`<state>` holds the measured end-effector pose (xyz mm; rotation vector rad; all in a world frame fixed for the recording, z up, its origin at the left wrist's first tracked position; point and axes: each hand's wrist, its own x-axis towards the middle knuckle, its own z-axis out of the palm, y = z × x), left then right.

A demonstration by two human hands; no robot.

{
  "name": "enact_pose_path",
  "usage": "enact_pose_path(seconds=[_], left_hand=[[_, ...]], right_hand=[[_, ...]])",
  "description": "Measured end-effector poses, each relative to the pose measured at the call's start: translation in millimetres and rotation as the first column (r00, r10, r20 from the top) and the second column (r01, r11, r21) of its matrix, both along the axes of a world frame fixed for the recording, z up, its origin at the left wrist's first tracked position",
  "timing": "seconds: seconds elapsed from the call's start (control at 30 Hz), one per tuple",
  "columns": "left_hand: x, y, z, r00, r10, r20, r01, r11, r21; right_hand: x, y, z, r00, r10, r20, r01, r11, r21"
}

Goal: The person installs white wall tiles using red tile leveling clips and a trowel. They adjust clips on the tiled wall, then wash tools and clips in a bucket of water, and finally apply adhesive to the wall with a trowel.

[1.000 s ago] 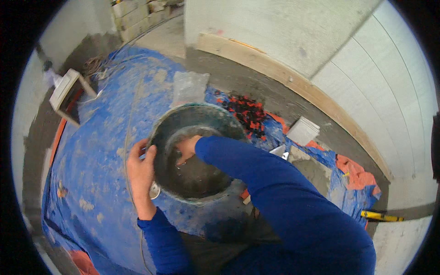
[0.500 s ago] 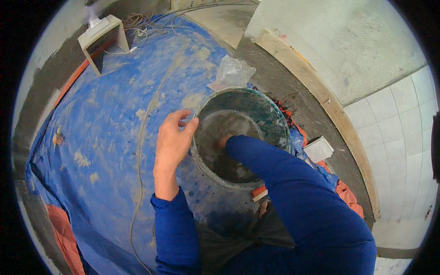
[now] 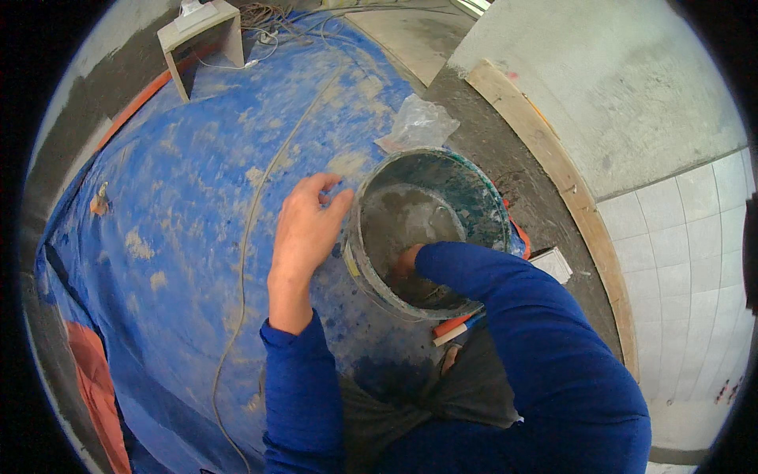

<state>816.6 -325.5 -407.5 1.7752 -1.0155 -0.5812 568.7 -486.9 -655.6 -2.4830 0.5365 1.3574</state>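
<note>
A grey-green bucket (image 3: 474, 189) smeared with mortar stands on a blue tarp (image 3: 181, 197). My left hand (image 3: 308, 225) lies flat against the outside of its near-left rim, fingers spread. My right hand (image 3: 407, 261) reaches deep inside the bucket, down at the grey mortar on its bottom; the blue sleeve covers most of it, so I cannot tell whether it holds anything.
A crumpled clear plastic bag (image 3: 418, 122) lies just beyond the bucket. A thin cable (image 3: 245, 237) runs across the tarp to a white box (image 3: 201, 31) at the back. A wooden board (image 3: 553, 166) lines the wall, with white tiles (image 3: 679, 261) at right.
The view has swung so the bucket sits further right. My left hand slid from gripping the rim to resting flat on its outside. My right hand stays inside.
</note>
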Motion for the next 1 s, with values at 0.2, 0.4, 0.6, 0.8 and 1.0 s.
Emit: enact_pose_path(seconds=[0.2,0.4,0.6,0.8,1.0], left_hand=[[3,5,3,1.0,0.017,0.007,-0.017,1.0,0.01],[4,5,2,1.0,0.009,0.024,-0.009,1.0,0.01],[4,4,0,1.0,0.006,0.017,-0.006,1.0,-0.005],[4,5,-1,1.0,0.006,-0.029,-0.006,1.0,0.001],[9,4,-4,0.999,-0.028,-0.032,0.03,0.998,0.058]], right_hand=[[-16,-8,5,0.989,0.01,-0.15,-0.015,1.0,-0.027],[-26,-21,-3,0.991,0.065,-0.121,-0.046,0.987,0.156],[-26,-13,-16,0.979,0.197,0.051,-0.202,0.905,0.375],[-11,12,13,0.995,-0.028,-0.095,0.066,0.902,0.427],[-15,27,77,0.862,-0.33,-0.385,0.448,0.852,0.271]])
